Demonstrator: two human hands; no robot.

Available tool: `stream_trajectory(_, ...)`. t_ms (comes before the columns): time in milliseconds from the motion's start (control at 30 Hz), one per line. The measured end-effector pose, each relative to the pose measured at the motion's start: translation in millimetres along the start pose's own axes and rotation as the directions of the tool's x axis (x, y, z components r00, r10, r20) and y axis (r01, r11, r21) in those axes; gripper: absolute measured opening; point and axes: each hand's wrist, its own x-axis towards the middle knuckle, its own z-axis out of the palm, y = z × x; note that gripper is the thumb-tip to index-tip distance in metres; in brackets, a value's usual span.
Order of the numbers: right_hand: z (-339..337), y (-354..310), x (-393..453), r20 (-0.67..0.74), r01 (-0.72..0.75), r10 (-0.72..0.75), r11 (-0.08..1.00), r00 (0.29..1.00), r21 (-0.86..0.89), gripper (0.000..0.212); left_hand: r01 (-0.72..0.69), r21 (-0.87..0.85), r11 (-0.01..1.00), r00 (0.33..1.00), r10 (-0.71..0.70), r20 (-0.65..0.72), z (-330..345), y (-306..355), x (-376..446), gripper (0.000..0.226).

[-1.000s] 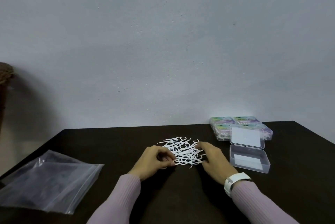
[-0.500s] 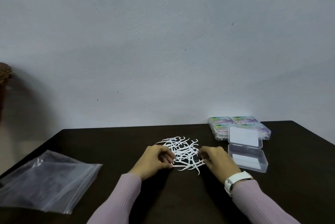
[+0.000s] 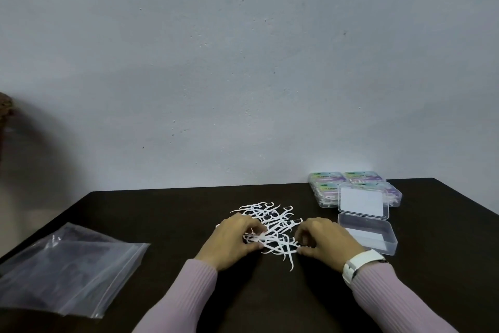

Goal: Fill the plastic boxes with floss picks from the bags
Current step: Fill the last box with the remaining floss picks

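Dark counter (image 3: 270, 303): with both hands, left hand (image 3: 234, 241) and right hand (image 3: 325, 243), pinching the floss picks (image 3: 272, 227), align them before lifting toward the open plastic box (image 3: 371, 238).

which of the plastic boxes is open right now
The clear box nearest the right hand: its lid stands up, base looking empty. The labelled boxes behind it are shut.

Head-worn camera looking forward and slightly down, taking in the dark table (image 3: 270, 292) close below, facing the pale wall (image 3: 243, 62) behind.
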Motion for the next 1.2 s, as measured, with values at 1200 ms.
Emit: stream_trajectory(1200, -7.5, -16.0, -4.8, 0.225, 0.073, -0.048, 0.992, 0.973, -0.104, 0.019, -0.077, 0.267, 0.96, 0.995, 0.056, 0.087, -9.3, 4.5, -1.0, 0.015)
